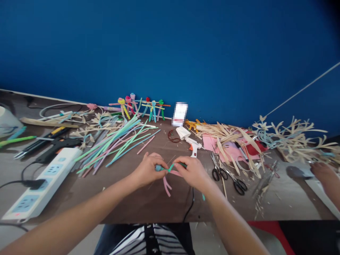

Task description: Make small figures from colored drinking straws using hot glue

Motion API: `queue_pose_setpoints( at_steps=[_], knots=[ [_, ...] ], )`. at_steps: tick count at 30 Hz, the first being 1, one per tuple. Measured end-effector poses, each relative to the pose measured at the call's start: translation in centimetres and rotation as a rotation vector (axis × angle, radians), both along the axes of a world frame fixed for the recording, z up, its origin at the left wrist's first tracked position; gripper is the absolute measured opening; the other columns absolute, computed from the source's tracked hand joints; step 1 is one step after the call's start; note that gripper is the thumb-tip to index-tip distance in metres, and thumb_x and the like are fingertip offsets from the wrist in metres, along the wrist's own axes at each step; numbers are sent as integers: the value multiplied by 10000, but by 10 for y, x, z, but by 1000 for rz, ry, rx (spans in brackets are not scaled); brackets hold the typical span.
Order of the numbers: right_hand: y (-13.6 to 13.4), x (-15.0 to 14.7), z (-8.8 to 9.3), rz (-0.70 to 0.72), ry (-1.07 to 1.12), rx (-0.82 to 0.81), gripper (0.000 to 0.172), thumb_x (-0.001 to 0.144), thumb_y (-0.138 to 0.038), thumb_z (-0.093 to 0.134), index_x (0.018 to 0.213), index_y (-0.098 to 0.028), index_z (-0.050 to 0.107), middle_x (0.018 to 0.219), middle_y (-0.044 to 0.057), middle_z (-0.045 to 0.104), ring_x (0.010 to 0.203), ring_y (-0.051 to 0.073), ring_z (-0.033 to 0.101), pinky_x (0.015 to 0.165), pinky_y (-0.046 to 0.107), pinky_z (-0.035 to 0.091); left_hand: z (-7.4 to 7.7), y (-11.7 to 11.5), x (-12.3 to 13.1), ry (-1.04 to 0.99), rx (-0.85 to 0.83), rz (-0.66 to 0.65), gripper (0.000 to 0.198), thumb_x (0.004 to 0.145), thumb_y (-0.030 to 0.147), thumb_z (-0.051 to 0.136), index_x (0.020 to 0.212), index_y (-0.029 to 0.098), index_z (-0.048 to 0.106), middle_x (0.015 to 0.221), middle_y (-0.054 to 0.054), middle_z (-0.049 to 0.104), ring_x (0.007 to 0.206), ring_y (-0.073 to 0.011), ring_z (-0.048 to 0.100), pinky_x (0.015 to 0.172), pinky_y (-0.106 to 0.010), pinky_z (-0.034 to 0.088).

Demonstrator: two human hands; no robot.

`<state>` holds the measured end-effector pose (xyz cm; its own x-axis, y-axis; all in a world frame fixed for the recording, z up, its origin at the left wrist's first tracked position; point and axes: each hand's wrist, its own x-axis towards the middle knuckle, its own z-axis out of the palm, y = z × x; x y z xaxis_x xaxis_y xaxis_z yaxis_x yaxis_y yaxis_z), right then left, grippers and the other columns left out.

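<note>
Both hands meet over the near middle of the table, around a small pipe cleaner figure. My left hand point(149, 170) is closed in a pinch on the figure, whose round blue end point(158, 168) shows by the fingers. Pink pipe cleaner ends point(166, 187) hang down below it. A green pipe cleaner point(171, 167) bends up between the two hands. Its other part runs into my right hand point(193, 173), which pinches it with thumb and forefinger. A pink strand also reaches toward the right fingers; whether they grip it, I cannot tell.
Loose pipe cleaners point(117, 140) lie left of the hands. Several pipe cleaner figures point(153, 110) stand by the blue wall. A white glue gun point(194, 146) and scissors point(239, 185) lie rightward. A power strip point(44, 187) sits left. Another person's hand point(325, 175) is at far right.
</note>
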<state>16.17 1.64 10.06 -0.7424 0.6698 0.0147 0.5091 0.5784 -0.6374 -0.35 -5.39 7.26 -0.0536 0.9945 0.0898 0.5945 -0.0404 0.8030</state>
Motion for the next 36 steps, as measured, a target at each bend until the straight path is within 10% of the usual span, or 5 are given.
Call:
queue_pose_setpoints(
  at_steps=[7, 22, 27, 32, 36],
  knots=[
    [15, -2, -29, 130, 70, -796, 200, 753, -324, 480, 731, -144, 565, 569, -22, 522, 459, 91, 499, 456, 201, 372, -6, 1, -1, -353, -19, 43, 118, 639, 244, 586, 666, 151, 654, 707, -30, 612, 697, -148, 556, 656, -243, 418],
    [-24, -8, -5, -8, -160, 163, 208, 836, -228, 373, 862, -178, 573, 830, 56, 627, 767, 152, 555, 674, 240, 337, -8, -2, -5, 319, 188, 96, 77, 645, 213, 577, 645, 244, 647, 679, 3, 639, 856, -206, 510, 939, -539, 84],
    [6, -3, -6, 66, 1, -96, 181, 786, -259, 456, 769, -174, 615, 763, 20, 629, 716, 131, 548, 641, 220, 366, -4, -3, -9, 8, 144, -107, 83, 638, 187, 580, 639, 222, 655, 645, -17, 621, 918, -201, 490, 897, -396, 301],
    [9, -5, -18, 180, 121, -657, 235, 776, -344, 448, 745, -143, 565, 570, -21, 534, 442, 83, 491, 458, 192, 364, -6, -2, -7, -283, 84, 92, 76, 621, 206, 594, 638, 165, 656, 750, -63, 602, 888, -194, 521, 737, -277, 416],
    [-9, -12, -29, 98, 240, -613, 159, 775, -252, 418, 700, -157, 521, 569, -34, 494, 417, 63, 438, 436, 179, 334, -10, -1, -7, -150, 120, 273, 96, 624, 222, 578, 652, 177, 657, 720, -46, 597, 805, -186, 527, 753, -314, 405]
  ],
)
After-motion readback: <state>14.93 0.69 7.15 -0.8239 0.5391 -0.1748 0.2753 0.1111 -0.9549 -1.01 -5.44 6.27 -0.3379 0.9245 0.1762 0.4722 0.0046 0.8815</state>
